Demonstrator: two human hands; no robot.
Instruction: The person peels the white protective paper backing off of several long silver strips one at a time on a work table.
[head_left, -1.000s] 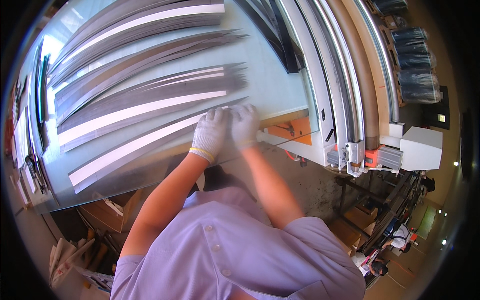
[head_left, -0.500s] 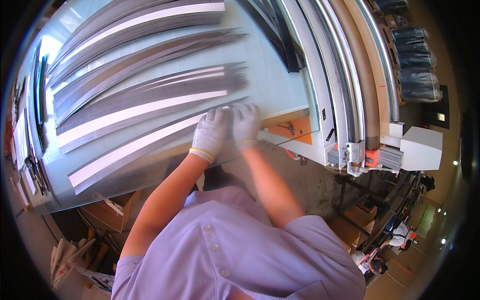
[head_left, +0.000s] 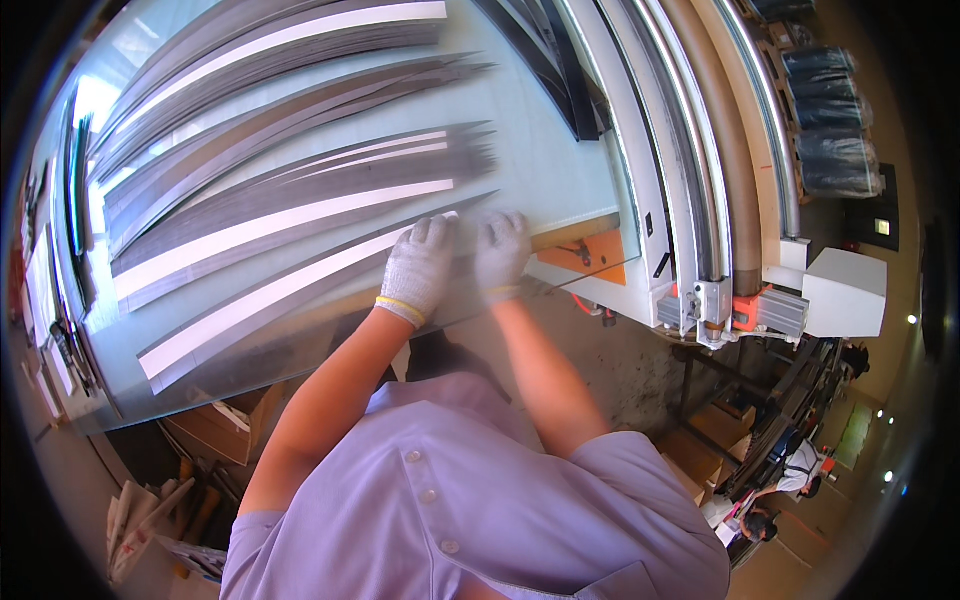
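My left hand (head_left: 418,262), in a pale knitted glove with a yellow cuff edge, is at the right end of a dark grey strip with a white band (head_left: 270,288). Its fingers are bent together over that end, and the thumb side is partly hidden. Just to the right, my gloved right hand (head_left: 502,250) sits over the table's near edge, apart from the left. Motion smears its fingers, and I cannot see anything in them. Beyond both hands lies a stack of similar dark strips (head_left: 300,214).
More strip bundles (head_left: 290,100) lie farther back on the glass-topped table (head_left: 550,185). Dark angled bars (head_left: 560,75) rest at the far right, beside a machine with long rollers (head_left: 715,150). Tools (head_left: 75,350) lie at the left edge. Two people work at the lower right.
My right hand has shifted a little to the right, widening the gap to my left hand. The left hand and the strip under it have hardly moved.
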